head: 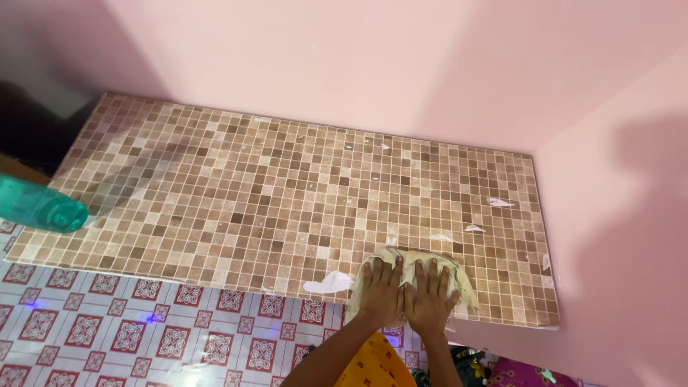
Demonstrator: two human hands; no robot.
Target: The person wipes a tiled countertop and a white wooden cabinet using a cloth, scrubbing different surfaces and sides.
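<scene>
My left hand [380, 290] and my right hand [431, 295] lie flat side by side, fingers spread, pressing down on a crumpled cream cloth [424, 261]. The cloth rests near the front right corner of a brown mosaic-tiled counter [236, 193]. Both palms cover the near half of the cloth; its far edge and right side show past my fingers.
A teal plastic bottle [39, 206] juts in from the left edge, blurred. White torn patches [328, 284] mark the counter surface near the cloth and the right side. Pink walls [609, 215] close in behind and on the right. A red-and-white patterned tile floor [143, 330] lies below.
</scene>
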